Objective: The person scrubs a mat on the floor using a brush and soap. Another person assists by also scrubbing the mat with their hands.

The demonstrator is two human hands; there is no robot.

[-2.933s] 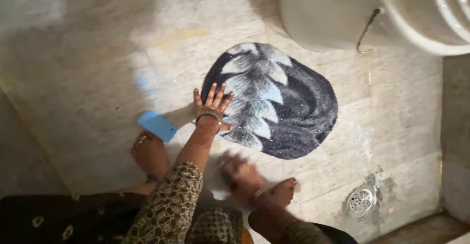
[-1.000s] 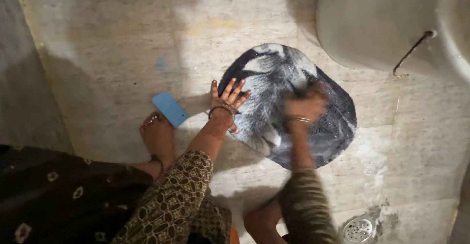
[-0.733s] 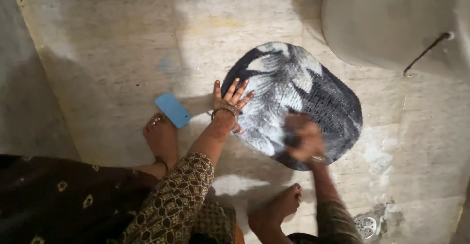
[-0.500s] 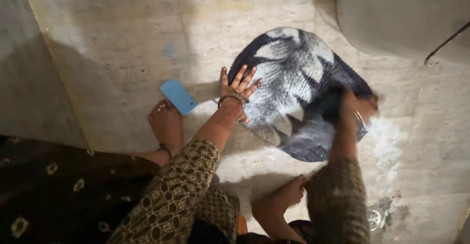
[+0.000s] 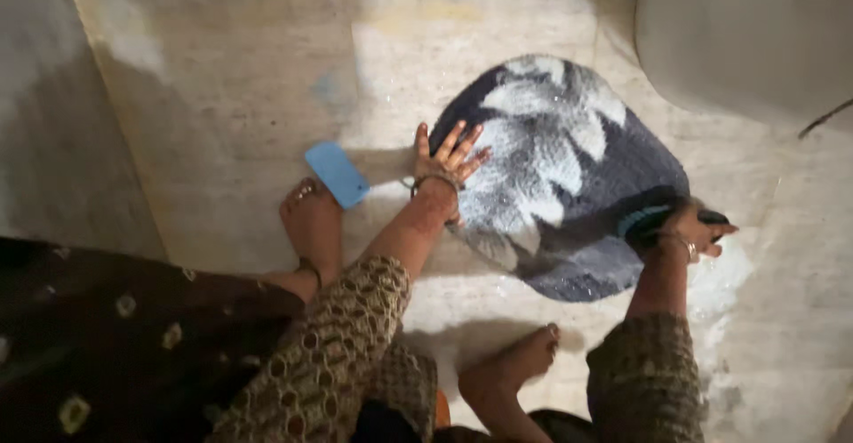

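My left hand (image 5: 447, 163) is pressing flat, fingers spread, on the mat (image 5: 569, 176). My right hand (image 5: 689, 228), gripping a brush (image 5: 641, 221), has slid to the mat's right edge.

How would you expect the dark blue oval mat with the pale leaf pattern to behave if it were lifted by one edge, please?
The dark blue oval mat would probably droop, since it lies flat and pile-covered. It looks wet, with suds on the pale stone floor, so probably heavy. The left hand pinning it suggests it slides.
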